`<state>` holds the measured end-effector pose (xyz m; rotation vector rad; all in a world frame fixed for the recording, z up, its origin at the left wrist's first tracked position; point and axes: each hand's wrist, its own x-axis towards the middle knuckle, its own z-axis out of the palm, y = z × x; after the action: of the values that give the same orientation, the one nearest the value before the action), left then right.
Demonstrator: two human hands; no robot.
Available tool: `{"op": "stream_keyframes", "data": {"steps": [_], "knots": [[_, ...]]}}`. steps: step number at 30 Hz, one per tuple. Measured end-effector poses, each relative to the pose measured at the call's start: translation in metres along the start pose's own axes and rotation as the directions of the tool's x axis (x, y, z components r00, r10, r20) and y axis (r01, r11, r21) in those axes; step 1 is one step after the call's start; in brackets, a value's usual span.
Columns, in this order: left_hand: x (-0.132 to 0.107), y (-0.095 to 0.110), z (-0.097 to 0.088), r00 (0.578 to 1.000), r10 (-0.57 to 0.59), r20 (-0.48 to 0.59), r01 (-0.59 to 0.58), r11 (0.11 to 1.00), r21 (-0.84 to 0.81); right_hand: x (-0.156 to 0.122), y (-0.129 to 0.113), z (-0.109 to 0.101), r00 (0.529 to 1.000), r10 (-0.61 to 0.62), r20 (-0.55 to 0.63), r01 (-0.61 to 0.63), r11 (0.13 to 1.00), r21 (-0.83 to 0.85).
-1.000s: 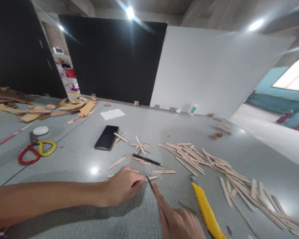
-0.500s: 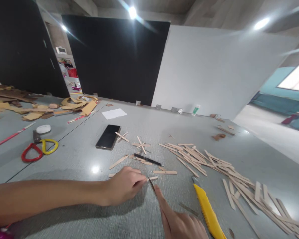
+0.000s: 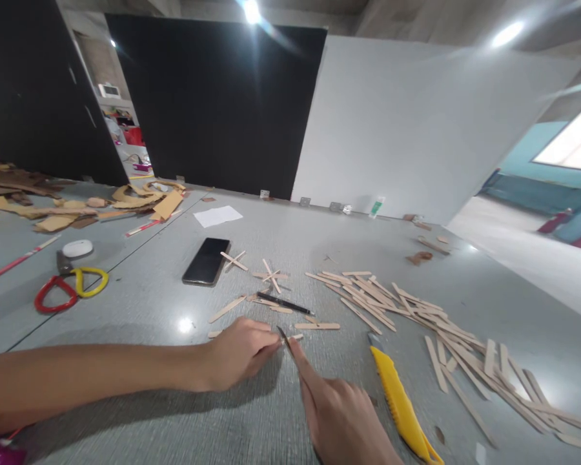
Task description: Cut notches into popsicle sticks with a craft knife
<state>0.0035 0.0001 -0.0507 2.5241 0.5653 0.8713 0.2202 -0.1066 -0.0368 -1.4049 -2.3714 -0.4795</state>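
With crossed sticks (image 3: 272,276) already laid beyond the black pen (image 3: 285,303) and a heap of loose sticks (image 3: 458,341) left to its right, seems partway along. Pins a craft stick (image 3: 298,336) on the pen's near side with the bunched left hand (image 3: 244,354); holds a blade (image 3: 283,337) across it in the closed right hand (image 3: 341,403), with forefinger outstretched.

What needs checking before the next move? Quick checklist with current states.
1. Left hand holding the wooden stick: ok, an end shows beyond the fingers.
2. Right hand gripping the blade: ok, index finger extended along it.
3. Blade well away from the left fingertips: not ok, it is right beside them.
4. Blade's edge biting into the wood: cannot tell, too small.
5. Yellow cutter out from under both hands: ok, it lies right of the right hand.
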Motion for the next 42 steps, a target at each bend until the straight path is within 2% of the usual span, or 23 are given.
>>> {"op": "stream_keyframes", "data": {"steps": [4, 9, 11, 20, 24, 33, 42], "knots": [[0.001, 0.000, -0.001, 1.000, -0.024, 0.007, 0.024, 1.000, 0.005, -0.011, 0.002, -0.001, 1.000, 0.001, 0.019, 0.000, 1.000, -0.022], [0.001, 0.000, -0.001, 0.999, -0.041, 0.024, 0.041, 0.999, 0.010, -0.030, 0.006, 0.003, 0.988, 0.016, 0.156, -0.006, 0.998, -0.060], [0.001, 0.000, -0.001, 0.999, -0.044, 0.027, 0.044, 0.999, 0.014, -0.032, 0.004, 0.003, 0.985, 0.042, 0.169, -0.026, 0.995, -0.096], [0.001, 0.003, -0.004, 0.998, -0.053, 0.031, 0.052, 0.999, 0.014, -0.035, -0.010, -0.003, 0.983, 0.072, 0.169, -0.051, 0.991, -0.124], [0.001, 0.003, -0.004, 0.998, -0.053, 0.025, 0.053, 0.998, 0.017, -0.037, -0.010, -0.002, 0.980, 0.074, 0.184, -0.049, 0.990, -0.133], [0.002, 0.004, -0.004, 1.000, -0.014, 0.012, 0.013, 0.999, 0.041, -0.036, -0.005, 0.004, 0.992, 0.054, 0.115, -0.046, 0.997, -0.068], [0.000, 0.000, -0.002, 1.000, 0.013, -0.004, -0.013, 0.999, 0.044, -0.016, -0.004, -0.004, 0.998, 0.036, 0.054, -0.037, 0.999, 0.013]]}}
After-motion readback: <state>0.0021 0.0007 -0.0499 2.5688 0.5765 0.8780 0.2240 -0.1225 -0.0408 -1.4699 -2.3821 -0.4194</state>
